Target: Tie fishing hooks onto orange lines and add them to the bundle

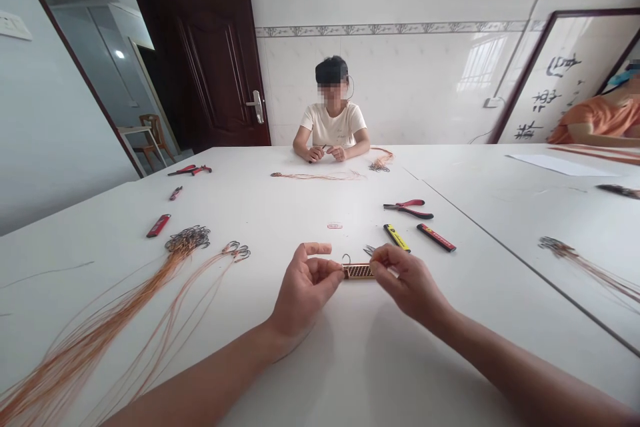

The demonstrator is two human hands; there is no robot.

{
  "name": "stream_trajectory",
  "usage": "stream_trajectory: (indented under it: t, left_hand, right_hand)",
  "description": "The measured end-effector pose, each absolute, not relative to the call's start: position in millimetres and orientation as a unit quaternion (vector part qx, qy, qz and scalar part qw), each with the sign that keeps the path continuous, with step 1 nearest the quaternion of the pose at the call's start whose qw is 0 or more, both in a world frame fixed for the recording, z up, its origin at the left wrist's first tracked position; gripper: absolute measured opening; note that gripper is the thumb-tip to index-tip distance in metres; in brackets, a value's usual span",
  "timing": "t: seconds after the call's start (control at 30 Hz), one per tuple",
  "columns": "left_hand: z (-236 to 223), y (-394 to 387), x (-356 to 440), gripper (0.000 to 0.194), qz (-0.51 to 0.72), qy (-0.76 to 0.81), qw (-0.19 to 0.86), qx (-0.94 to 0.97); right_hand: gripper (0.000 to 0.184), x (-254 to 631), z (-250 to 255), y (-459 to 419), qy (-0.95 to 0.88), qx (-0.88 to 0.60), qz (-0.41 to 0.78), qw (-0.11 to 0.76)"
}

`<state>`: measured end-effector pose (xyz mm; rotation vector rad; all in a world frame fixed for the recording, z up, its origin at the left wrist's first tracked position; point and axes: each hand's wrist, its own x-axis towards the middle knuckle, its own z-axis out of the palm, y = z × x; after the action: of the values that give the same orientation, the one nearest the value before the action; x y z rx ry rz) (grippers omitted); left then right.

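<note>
In front of me a small flat bar with a gold lattice pattern (359, 271) spans the gap between my two hands. My left hand (305, 283) pinches its left end between thumb and fingers. A fish hook (347, 258) rises just behind the bar, by the left fingertips; what holds it is hidden. At the bar's right end my right hand (407, 280) is closed, thumb against index finger. A pale bit shows under the right fingers, too small to name. Thin metal tips (369, 250) stick out behind that hand.
Yellow lighter (397, 238), red lighter (436, 237) and pliers (410, 208) lie beyond my right hand. At left are bundled fish hooks on orange lines (187, 240), a smaller hook group (236, 251) and another red lighter (159, 225). A person (333, 123) sits opposite.
</note>
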<state>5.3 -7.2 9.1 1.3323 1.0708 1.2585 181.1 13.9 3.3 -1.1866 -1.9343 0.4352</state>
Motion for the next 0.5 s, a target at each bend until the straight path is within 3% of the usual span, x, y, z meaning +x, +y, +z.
stream_trajectory:
  t: [0.07,0.2,0.3,0.5]
  left_hand:
    - [10.5,-3.4,1.5,0.035,0.525,0.458,0.483,0.53]
    - [10.4,0.5,-2.4,0.037,0.533,0.469,0.49,0.505]
    - [10.9,-0.3,-2.1,0.038,0.543,0.47,0.495,0.488]
    - [14.9,-3.2,-1.3,0.038,0.549,0.463,0.497,0.487]
  right_hand:
    - [0.011,190.2,2.7,22.3,-0.8,-0.443,0.12,0.385]
    - [0.032,197.1,-8.1,32.4,-0.885,-0.371,0.011,0.281]
    - [0.029,191.4,-16.1,30.9,-0.91,-0.347,-0.024,0.227]
    - [0.034,178.8,-18.8,22.9,-0.902,-0.378,-0.058,0.202]
